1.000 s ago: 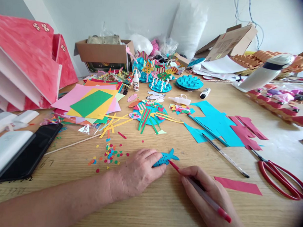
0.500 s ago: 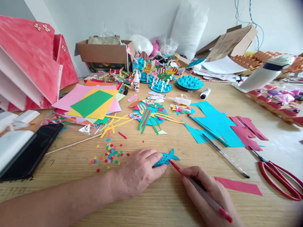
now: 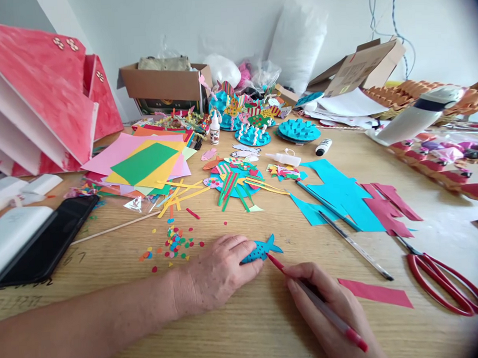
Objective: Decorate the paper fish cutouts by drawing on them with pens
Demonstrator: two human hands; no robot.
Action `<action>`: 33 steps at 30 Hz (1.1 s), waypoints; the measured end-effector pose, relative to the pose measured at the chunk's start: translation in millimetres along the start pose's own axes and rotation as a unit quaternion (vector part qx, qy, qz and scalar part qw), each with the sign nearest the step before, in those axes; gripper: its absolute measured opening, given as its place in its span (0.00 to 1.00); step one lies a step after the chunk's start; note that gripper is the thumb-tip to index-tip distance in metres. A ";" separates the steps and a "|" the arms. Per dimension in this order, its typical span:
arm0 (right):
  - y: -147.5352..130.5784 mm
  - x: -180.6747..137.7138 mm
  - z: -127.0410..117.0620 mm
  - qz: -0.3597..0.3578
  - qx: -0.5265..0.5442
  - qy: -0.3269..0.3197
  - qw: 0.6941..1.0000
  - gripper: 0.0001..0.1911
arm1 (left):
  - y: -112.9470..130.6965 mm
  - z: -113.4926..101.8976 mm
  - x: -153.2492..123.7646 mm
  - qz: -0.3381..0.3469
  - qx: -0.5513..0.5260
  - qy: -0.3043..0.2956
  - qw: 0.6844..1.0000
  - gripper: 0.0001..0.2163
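A small blue paper fish (image 3: 259,251) with dark dots lies on the table, its forked tail pointing right. My left hand (image 3: 222,271) holds it down by the head end, thumb and fingers on either side, so the head is hidden. In my right hand (image 3: 329,301) is a red pen (image 3: 325,309), gripped as for writing, its tip touching the fish near the tail. Left of the fish are scattered paper dots (image 3: 176,244). A strip of red paper (image 3: 376,293) lies to the right of my right hand.
Red-handled scissors (image 3: 442,281) and a black pen (image 3: 357,246) lie at right, beside blue paper offcuts (image 3: 337,196). Coloured sheets (image 3: 144,164) and a phone (image 3: 49,243) are at left. Farther back stand a glue bottle (image 3: 215,130) and a blue plate of decorated fish (image 3: 239,192).
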State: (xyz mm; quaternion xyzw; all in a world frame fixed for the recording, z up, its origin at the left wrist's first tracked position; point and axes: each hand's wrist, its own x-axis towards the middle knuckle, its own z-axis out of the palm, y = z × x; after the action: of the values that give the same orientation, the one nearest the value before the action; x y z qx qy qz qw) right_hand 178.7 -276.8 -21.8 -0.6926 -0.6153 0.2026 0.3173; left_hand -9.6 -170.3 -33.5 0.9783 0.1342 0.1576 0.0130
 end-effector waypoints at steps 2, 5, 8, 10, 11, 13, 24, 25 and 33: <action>0.9 0.1 0.0 0.000 -0.007 0.000 1.000 0.11 | 0.0 0.6 -0.2 0.001 0.000 -0.002 1.000 0.10; 1.5 0.1 0.5 -0.006 -0.012 -0.002 1.000 0.10 | -0.1 0.7 -0.3 0.004 -0.002 0.003 1.000 0.10; -0.8 -0.2 1.4 0.003 0.004 0.007 1.000 0.10 | -0.2 0.1 -0.1 0.001 -0.004 0.004 1.000 0.10; -3.4 -0.4 1.6 0.015 0.020 0.015 1.000 0.10 | -0.3 -0.8 0.2 0.000 -0.005 -0.008 1.000 0.10; -4.5 -0.5 1.6 0.021 0.024 0.018 0.999 0.10 | -0.3 -1.3 0.4 0.000 -0.006 -0.014 1.000 0.10; -5.6 -0.5 1.2 0.023 0.023 0.012 0.999 0.10 | -0.3 -2.2 0.6 0.001 -0.005 -0.016 1.000 0.10; -4.2 -0.8 2.3 0.016 0.034 0.025 0.999 0.10 | -0.4 -5.6 1.2 0.002 -0.006 -0.026 1.000 0.11; -4.9 -0.9 2.6 0.023 0.037 0.031 0.999 0.10 | -0.3 -5.4 1.2 0.002 -0.006 -0.025 1.000 0.11; -6.5 -0.3 1.3 0.020 0.035 0.020 0.999 0.09 | 0.4 -4.2 1.6 0.002 -0.003 -0.012 1.000 0.10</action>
State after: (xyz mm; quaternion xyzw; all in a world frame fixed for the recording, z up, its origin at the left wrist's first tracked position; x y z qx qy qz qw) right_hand 173.0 -276.6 -18.3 -0.6973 -0.5869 0.2165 0.3499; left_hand -9.3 -170.4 -29.1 0.9803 0.1320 0.1458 0.0174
